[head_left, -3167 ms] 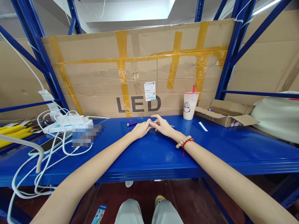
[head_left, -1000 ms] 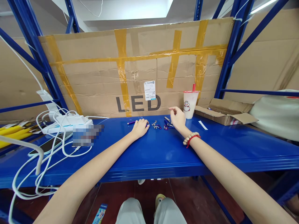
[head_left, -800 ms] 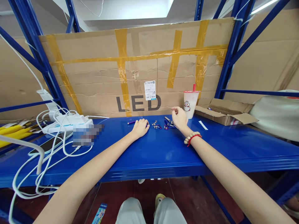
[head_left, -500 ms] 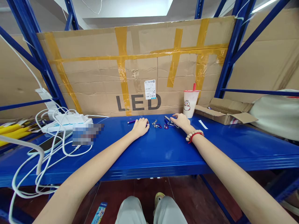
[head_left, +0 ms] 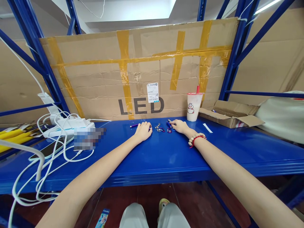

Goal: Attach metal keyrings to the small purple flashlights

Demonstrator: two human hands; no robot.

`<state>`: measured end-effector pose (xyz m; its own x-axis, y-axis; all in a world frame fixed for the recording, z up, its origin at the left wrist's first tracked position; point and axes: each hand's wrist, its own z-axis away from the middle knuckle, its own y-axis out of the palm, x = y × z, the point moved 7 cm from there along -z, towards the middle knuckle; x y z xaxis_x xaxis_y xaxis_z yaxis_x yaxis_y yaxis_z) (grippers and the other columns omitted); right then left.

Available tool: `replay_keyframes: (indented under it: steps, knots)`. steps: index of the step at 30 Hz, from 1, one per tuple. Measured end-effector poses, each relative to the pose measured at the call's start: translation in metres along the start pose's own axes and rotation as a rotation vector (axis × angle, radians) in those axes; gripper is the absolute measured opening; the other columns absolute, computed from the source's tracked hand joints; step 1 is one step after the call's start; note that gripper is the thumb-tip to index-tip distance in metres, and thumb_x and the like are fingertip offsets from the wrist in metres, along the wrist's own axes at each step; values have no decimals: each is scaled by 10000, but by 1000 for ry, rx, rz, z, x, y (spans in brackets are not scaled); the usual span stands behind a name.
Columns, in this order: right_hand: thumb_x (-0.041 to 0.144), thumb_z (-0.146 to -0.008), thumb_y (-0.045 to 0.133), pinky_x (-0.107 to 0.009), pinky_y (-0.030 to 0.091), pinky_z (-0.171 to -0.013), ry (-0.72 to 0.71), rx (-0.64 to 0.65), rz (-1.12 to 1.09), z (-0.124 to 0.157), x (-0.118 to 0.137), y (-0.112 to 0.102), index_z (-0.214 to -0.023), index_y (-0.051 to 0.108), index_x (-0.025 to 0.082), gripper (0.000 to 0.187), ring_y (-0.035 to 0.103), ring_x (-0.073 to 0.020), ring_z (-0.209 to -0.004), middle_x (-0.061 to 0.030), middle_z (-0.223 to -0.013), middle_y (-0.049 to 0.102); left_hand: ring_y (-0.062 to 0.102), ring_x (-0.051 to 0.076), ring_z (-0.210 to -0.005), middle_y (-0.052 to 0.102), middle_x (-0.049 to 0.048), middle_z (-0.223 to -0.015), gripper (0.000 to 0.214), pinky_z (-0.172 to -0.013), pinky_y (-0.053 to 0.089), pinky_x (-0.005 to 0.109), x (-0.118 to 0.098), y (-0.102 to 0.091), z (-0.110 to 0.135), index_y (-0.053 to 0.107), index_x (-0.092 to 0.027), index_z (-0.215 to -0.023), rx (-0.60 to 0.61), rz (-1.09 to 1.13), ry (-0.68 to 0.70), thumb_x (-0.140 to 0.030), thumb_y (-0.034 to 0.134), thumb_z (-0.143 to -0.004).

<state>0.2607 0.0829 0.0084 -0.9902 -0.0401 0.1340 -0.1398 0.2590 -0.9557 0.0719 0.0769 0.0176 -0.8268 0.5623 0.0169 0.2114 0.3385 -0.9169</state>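
My left hand (head_left: 143, 131) rests low on the blue shelf, fingers bent, with a small pale bit at the fingertips that I cannot make out. Just left of it lies a slim purple tube (head_left: 134, 125). Between my hands are several small shiny metal pieces (head_left: 158, 127) and a purple-red carabiner (head_left: 162, 129). Another small carabiner (head_left: 169, 130) lies close to my right hand (head_left: 180, 125). That hand's fingers are drawn together over a group of small blue and grey pieces (head_left: 168, 123), covering most of them. What sits inside its grip is hidden.
A paper cup with a red straw (head_left: 192, 107) stands behind my right hand. Further right are a white strip (head_left: 207, 128) and an open cardboard box (head_left: 228, 115). White cables (head_left: 57, 142), a power strip (head_left: 68, 126) and a phone (head_left: 48, 150) crowd the left. Taped cardboard (head_left: 102, 88) closes the back.
My right hand has lowered and its fingers have closed in over the blue and grey pieces, shifting slightly left. My left hand stays nearly in place. The view has tilted slightly.
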Motion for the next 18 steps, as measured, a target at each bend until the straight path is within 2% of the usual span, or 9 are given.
replay_keyframes:
  steps: [4,7,10,12,15,18]
  knots:
    - [258,-857,432,-290,395,-787,22,-60,16,3,1,-10,-957,688,258,275,573,-201,-1003,-33,-1061,660,501,237,-969,583,76,-1015,166,-836,357,392,0,-1,1,502,-167,-938,-3,18,-1,-253,374,-876]
    - [237,-828,485,-280,415,-757,47,-159,-36,5,-3,-20,-907,703,220,232,602,-200,-937,-51,-980,687,496,233,-974,573,78,-1022,203,-840,361,387,-1,-4,2,479,-165,-1029,-19,51,0,-257,382,-877]
    - [243,-816,506,-273,442,-737,47,-355,-197,10,-5,-35,-929,698,190,228,619,-193,-870,-60,-959,693,487,232,-985,555,82,-1048,298,-835,364,377,-5,-9,3,413,-167,-1156,-66,67,34,-272,395,-878]
    - [270,-802,530,-259,458,-725,-26,-422,-376,13,3,-39,-933,696,175,231,626,-174,-810,-55,-914,702,474,238,-1004,533,90,-1089,380,-834,362,377,-8,-14,4,351,-169,-1232,-120,63,69,-310,403,-883]
    - [297,-756,588,-236,475,-706,-246,-292,-650,16,36,-32,-910,699,142,245,631,-150,-741,-58,-867,708,462,238,-1013,513,91,-1109,409,-840,355,371,-14,-19,4,363,-171,-1229,-186,42,142,-402,390,-892]
    - [352,-731,603,-241,486,-610,-374,-129,-780,17,64,-22,-920,695,128,307,615,-142,-610,-46,-742,706,480,214,-934,531,72,-1006,326,-801,358,341,-22,-17,4,511,-172,-1004,-146,-34,241,-412,307,-921]
